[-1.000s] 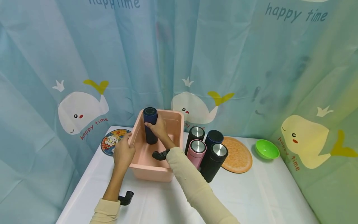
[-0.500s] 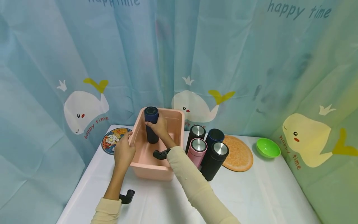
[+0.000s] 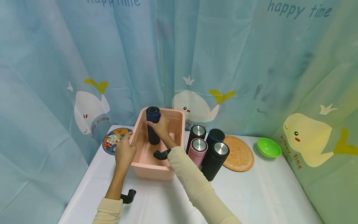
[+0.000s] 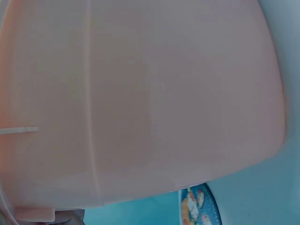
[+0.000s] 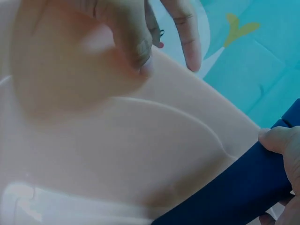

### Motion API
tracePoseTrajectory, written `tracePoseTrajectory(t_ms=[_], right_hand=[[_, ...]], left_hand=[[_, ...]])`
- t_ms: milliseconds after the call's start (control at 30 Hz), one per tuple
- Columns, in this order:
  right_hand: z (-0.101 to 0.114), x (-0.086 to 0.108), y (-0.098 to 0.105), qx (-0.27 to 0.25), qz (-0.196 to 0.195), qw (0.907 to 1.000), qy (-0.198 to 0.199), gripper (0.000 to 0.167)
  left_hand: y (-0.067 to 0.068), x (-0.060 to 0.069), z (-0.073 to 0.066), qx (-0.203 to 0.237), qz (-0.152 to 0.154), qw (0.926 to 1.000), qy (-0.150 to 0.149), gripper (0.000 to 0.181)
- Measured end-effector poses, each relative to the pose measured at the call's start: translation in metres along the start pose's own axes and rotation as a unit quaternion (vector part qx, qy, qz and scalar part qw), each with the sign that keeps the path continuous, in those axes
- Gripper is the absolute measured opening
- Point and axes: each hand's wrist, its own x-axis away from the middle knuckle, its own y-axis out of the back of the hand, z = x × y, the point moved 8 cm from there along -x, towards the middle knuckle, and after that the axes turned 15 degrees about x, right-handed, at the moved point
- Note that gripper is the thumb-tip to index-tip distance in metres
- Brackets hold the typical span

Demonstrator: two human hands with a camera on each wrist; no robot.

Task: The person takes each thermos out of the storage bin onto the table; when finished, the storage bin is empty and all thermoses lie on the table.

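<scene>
A dark blue thermos bottle (image 3: pixel 153 126) stands upright inside the pink plastic tub (image 3: pixel 154 175), near its left wall. My right hand (image 3: pixel 160 127) grips the bottle just below its lid. In the right wrist view the thumb and fingers wrap round the blue bottle (image 5: pixel 234 187). My left hand (image 3: pixel 125 152) holds the tub's left rim. Its thumb (image 5: pixel 136 47) lies on the inner wall and its fingers pass outside. The left wrist view is mostly filled by the tub's outer wall (image 4: pixel 187 93).
Right of the tub stand a black bottle with a silver lid (image 3: pixel 198 130), a pink bottle (image 3: pixel 198 154), a blue-topped bottle (image 3: pixel 216 134) and a larger black bottle (image 3: pixel 213 163). Beyond are an orange round mat (image 3: pixel 239 154) and green bowl (image 3: pixel 268 147). A cartoon mat (image 3: pixel 112 140) lies left.
The bottle in my right hand has shifted slightly to the right inside the tub. My left hand keeps its hold on the rim. The curtain at the left has folded inward a little.
</scene>
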Motion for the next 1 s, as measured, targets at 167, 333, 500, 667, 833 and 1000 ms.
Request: tracePoseTrajectory(t_ms=[167,333,500,667,833,1000], right_hand=[[0.004,0.002,0.009,0.007,-0.013,0.9999,-0.005,0.067],[0.011,0.004,0.014,0.022,-0.02,0.9995,0.005,0.06],[0.016,0.008,0.018,0.049,-0.022,0.9985,0.012,0.059],[0.022,0.014,0.025,0.054,-0.021,0.9981,0.021,0.06],[0.029,0.021,0.036,0.031,-0.02,0.9985,0.04,0.057],[0.039,0.028,0.053,0.004,-0.028,0.9974,0.066,0.059]], left_hand=[[0.0,0.0,-0.001,-0.003,0.0,1.0,-0.002,0.045],[0.002,-0.001,-0.002,-0.005,-0.003,1.0,0.0,0.046],[0.002,-0.001,-0.002,-0.008,0.004,1.0,0.004,0.046],[0.001,-0.001,-0.002,-0.008,0.005,0.9999,0.009,0.047],[-0.001,0.0,-0.001,-0.008,0.008,0.9998,0.013,0.047],[-0.001,0.001,0.0,-0.003,0.012,0.9998,0.015,0.047]])
